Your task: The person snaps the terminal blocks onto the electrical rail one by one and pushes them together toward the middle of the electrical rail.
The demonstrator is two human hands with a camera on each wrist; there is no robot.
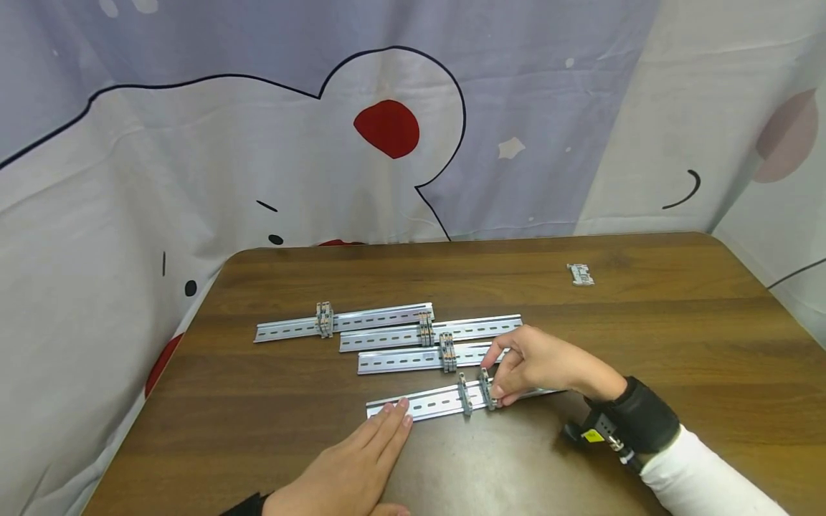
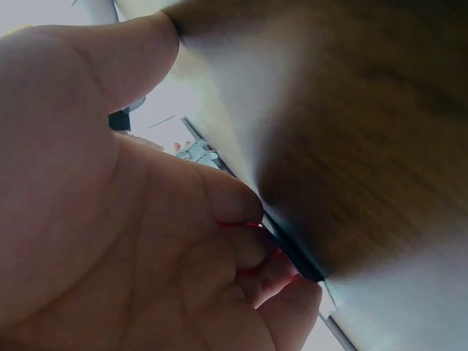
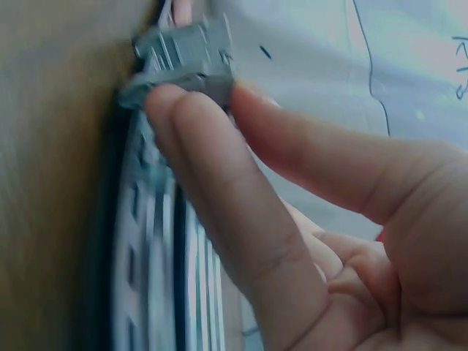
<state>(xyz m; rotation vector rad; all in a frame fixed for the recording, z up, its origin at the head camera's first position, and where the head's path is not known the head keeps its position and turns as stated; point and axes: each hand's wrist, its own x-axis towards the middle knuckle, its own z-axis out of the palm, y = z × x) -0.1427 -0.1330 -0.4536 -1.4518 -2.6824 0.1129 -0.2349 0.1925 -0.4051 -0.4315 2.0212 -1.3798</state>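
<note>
The nearest metal DIN rail lies on the table with two separate grey terminal blocks standing on it. My right hand pinches the right-hand terminal block between thumb and fingertip. In the right wrist view, fingertips touch a grey terminal block from both sides. The other terminal block stands slightly to its left, apart from it. With straight fingers, my left hand rests on the left end of the same rail. Its palm fills much of the left wrist view, where fingertips meet the rail's edge.
Behind lie three more DIN rails: a far one, a middle one and a closer one. Each carries a small cluster of terminal blocks. A light-coloured small part lies at the back right of the wooden table.
</note>
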